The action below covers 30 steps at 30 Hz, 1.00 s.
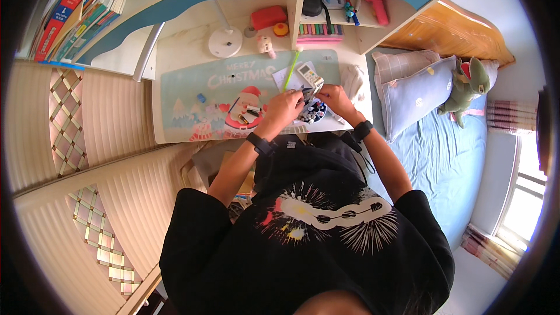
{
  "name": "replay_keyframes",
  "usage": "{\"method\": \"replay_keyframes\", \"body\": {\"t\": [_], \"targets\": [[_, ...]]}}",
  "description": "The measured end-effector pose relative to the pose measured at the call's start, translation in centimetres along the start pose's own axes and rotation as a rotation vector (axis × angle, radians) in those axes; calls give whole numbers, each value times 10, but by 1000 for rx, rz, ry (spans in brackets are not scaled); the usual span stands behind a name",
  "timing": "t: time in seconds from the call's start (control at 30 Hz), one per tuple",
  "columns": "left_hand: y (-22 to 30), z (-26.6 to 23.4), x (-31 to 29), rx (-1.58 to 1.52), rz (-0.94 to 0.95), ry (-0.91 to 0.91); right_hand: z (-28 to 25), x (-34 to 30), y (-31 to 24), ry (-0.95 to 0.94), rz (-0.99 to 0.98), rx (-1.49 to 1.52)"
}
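Observation:
My left hand (284,109) and my right hand (332,97) meet over a small round cup (313,112) full of pens and small items at the desk's front edge. Both hands pinch a small dark clip-like object (311,89) held just above the cup. A white remote-like device (308,74) lies on papers just behind my hands. A green pencil (291,70) lies slanted beside it. Both wrists wear dark bands.
A pale blue festive desk mat (233,93) covers the desk. Behind it stand a white round lamp base (225,42), a red case (268,17) and a row of coloured pens (319,29). A bed with pillows (417,93) and a green plush toy (469,87) lies to the right.

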<state>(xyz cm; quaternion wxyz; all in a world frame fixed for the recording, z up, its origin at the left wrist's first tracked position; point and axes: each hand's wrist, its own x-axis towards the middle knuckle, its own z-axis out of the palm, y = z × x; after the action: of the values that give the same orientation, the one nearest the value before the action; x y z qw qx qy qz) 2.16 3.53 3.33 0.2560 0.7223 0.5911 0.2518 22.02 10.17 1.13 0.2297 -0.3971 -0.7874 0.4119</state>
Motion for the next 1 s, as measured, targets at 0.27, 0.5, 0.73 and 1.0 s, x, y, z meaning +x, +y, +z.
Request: {"method": "replay_keyframes", "body": {"t": [0.27,0.5,0.73,1.0], "targets": [[3,1,-8,51,-42,-7,-21,-2,-54,-36,-179,-124],[6,-3,-9,-14,-58,-14,-17,5,-40,-120,-316,-257],[1,-1,-15,-23,-54,-18,-15,9,-15,-82,-111,-246],[-2,-1,-16,-43,-29,-28,-13,13,-25,-90,-245,-171]]}}
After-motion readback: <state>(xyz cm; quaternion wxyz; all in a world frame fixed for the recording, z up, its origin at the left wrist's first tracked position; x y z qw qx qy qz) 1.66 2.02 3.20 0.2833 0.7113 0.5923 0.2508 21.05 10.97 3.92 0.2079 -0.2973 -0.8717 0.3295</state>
